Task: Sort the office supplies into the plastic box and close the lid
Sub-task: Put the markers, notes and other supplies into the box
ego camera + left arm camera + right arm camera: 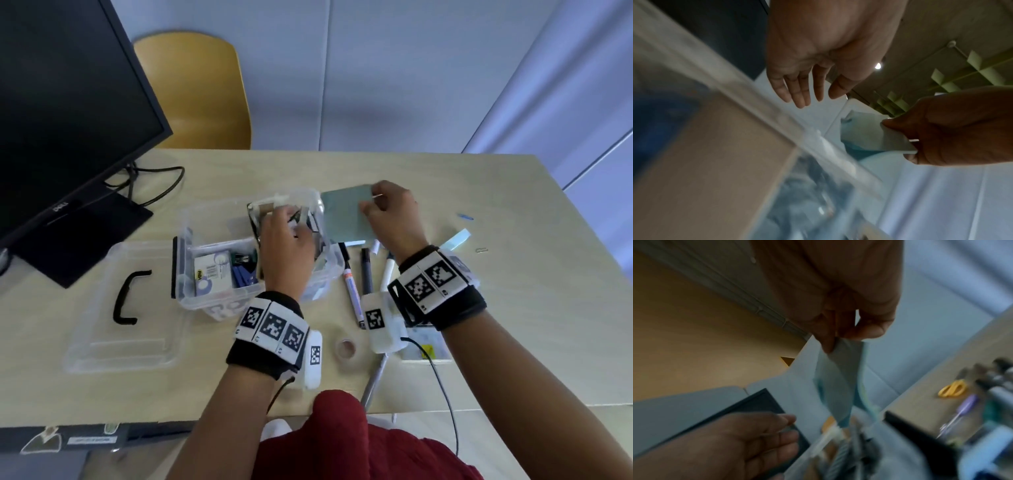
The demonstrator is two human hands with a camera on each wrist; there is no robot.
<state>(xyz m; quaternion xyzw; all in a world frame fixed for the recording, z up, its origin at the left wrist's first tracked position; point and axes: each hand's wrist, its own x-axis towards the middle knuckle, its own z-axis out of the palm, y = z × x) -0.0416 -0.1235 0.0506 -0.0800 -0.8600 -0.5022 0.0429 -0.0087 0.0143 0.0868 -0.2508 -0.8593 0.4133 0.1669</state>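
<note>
The clear plastic box stands open mid-table, with a small white carton and blue clips in its left part. My left hand hovers over its right part; the left wrist view shows the left hand with straight fingers and nothing in it. My right hand pinches a grey-green pad by its top corner, tilted just beyond the box's right rim. In the right wrist view my right hand has thumb and fingers on the pad. The clear lid with a black handle lies flat to the left.
Several markers lie right of the box, with a tape roll nearer me. A light-blue sticky pad and a paper clip sit far right. A monitor stands at back left, a yellow chair behind the table.
</note>
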